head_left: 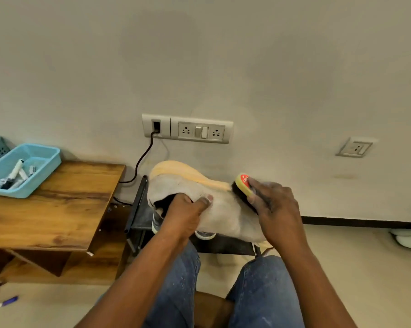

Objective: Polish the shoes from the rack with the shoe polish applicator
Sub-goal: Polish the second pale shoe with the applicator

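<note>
Pale grey shoe (pixel 225 214) with a tan sole is up over the dark rack (pixel 140 216), beside the wooden table (pixel 57 204). Left hand (pixel 183 216) grips its collar, fingers tucked inside, thumb outside. Right hand (pixel 275 209) clasps the yellow polish applicator (pixel 243 188), pressed against the shoe's upper.

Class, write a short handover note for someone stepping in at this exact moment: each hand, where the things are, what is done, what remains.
Left hand grips the beige shoe at its opening, holding it sideways above the black rack.
Right hand holds the polish applicator against the shoe near its sole.
Done: shoe taken up, polishing in progress.
Left: finish this shoe; another shoe sits on the rack.
</note>
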